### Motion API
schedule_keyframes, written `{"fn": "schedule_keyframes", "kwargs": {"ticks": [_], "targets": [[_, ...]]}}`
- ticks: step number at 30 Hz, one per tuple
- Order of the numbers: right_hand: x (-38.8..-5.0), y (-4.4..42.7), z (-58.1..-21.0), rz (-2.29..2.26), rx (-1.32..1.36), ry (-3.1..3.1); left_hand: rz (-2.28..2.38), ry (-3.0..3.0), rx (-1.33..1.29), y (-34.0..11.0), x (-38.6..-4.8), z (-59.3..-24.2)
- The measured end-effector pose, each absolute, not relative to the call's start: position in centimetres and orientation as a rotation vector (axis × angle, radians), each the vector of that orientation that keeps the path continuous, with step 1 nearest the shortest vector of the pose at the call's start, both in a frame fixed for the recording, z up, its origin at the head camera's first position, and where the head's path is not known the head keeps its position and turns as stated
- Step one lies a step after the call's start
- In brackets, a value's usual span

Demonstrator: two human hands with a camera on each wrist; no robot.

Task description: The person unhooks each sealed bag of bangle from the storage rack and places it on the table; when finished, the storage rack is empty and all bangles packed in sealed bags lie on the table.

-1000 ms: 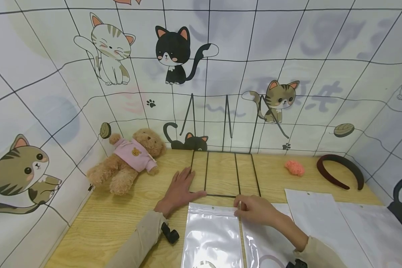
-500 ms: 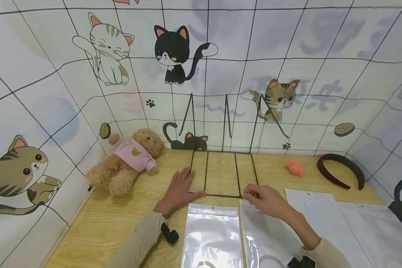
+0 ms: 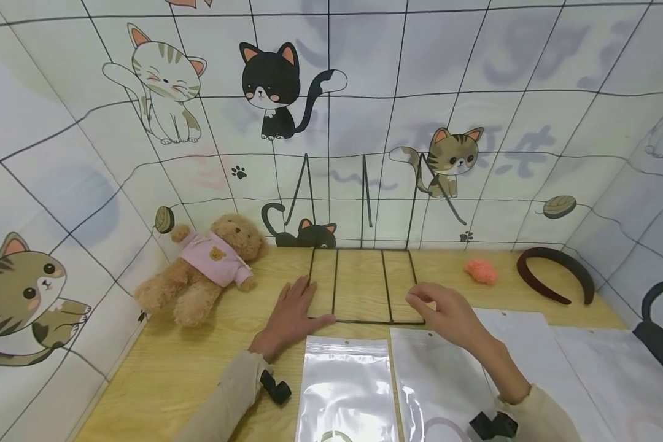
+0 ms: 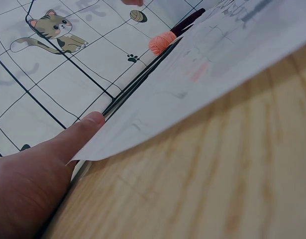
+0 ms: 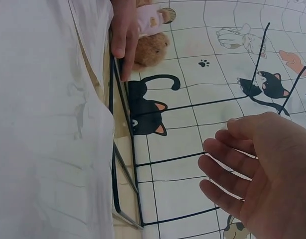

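Observation:
A black wire rack (image 3: 364, 321) stands on the wooden table, its base flat and its upright prongs in front of the cat-print backdrop. My left hand (image 3: 290, 313) lies palm down with spread fingers at the rack's left side, the thumb touching the front bar. My right hand (image 3: 447, 316) hovers by the front right corner; its fingers (image 5: 227, 174) are loosely bent with nothing between them in the right wrist view. Nearer to me lie a silvery zip pouch (image 3: 347, 380) and a second white pouch (image 3: 439, 374), just in front of the rack.
On the left, a teddy bear (image 3: 215, 261) in a pink top leans by the backdrop. A coral yarn ball (image 3: 481, 271) and a dark headband (image 3: 555, 270) lie at the back right. More white pouches (image 3: 511, 331) cover the right side.
My right hand has left the top edge of the pouches and moved right and up, to the rack's front right corner. My left hand stays on the rack; the head view turned slightly.

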State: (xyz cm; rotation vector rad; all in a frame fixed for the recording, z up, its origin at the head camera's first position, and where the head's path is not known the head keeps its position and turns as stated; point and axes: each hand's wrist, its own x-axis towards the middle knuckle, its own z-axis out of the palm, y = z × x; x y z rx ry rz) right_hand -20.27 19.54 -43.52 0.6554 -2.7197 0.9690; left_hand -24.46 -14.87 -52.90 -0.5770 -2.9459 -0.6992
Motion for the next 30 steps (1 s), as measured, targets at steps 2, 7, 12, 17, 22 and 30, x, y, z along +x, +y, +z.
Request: {"fn": "schedule_keyframes", "kwargs": {"ticks": [2,7,12,17,22,30], "targets": [[-20.5,19.2,-43.7,0.962,0.668,-2.698,-0.692,-2.935,-0.581,-15.0,-24.6,-52.8],[-21.5,18.5,-44.5,0.842,0.783,-2.653,-0.698,-2.919,-0.571,-15.4,-24.7,-52.7],[-21.4,18.8,-45.6,0.592,0.735,-2.74,-0.721,-2.959,-0.571,-15.6,-24.2,-52.9],[-21.7,19.2,-45.6,0.526,0.684,-2.802,-0.713,-2.936,-0.569,-15.9,-24.4,-53.2],[-22.0,19.3,-46.1,0.541,0.688,-2.8,-0.73,-2.918,-0.55,-16.1,-24.1,-53.7],[-21.4,19.7,-46.9,0.543,0.665,-2.816,-0.857,-2.892,-0.539,-15.9,-23.7,-55.1]]}}
